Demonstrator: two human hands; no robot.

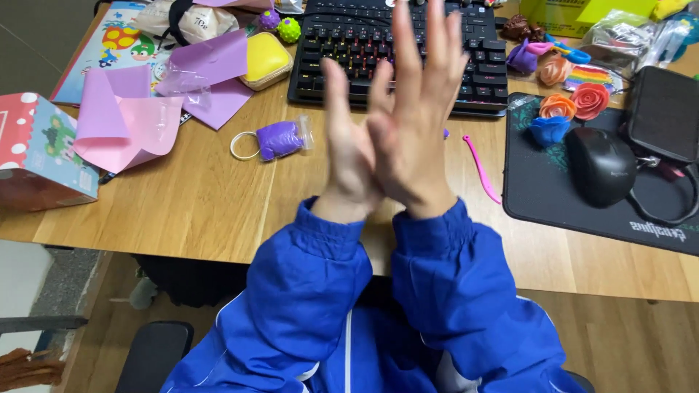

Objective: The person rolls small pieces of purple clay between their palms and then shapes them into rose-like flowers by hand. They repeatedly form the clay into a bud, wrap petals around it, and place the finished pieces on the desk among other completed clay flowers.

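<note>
nearest the camera are two blue sleeves [342, 306] coming up from the bottom edge, with a dark chair arm [153, 353] low at the left. above the cuffs the left hand [349, 156] and the right hand [416, 127] stand upright over the wooden bench [204, 196], palms pressed flat against each other, the right one reaching higher. the fingers [435, 36] are stretched straight and only slightly fanned, not curled round anything; whether something lies squeezed between the palms cannot be told, though a tiny purple speck shows at the right hand's edge. just left of the hands a lump of purple clay in a clear bag [282, 138] lies on the bench, touching a pale ring [243, 145]. just right of them lies a thin pink modelling tool [480, 167], its far end beside the black mouse mat [582, 204], which carries a black mouse [601, 166] and small clay roses in orange, red and blue [561, 109]. at the left edge sits a red-and-teal printed box [36, 149], with pink and lilac sheets [145, 109] beside it. farther back, behind the hands, is a black keyboard [349, 44], and left of it a yellow clay block in a tray [266, 58] and two small knobbly balls [280, 25].
</note>
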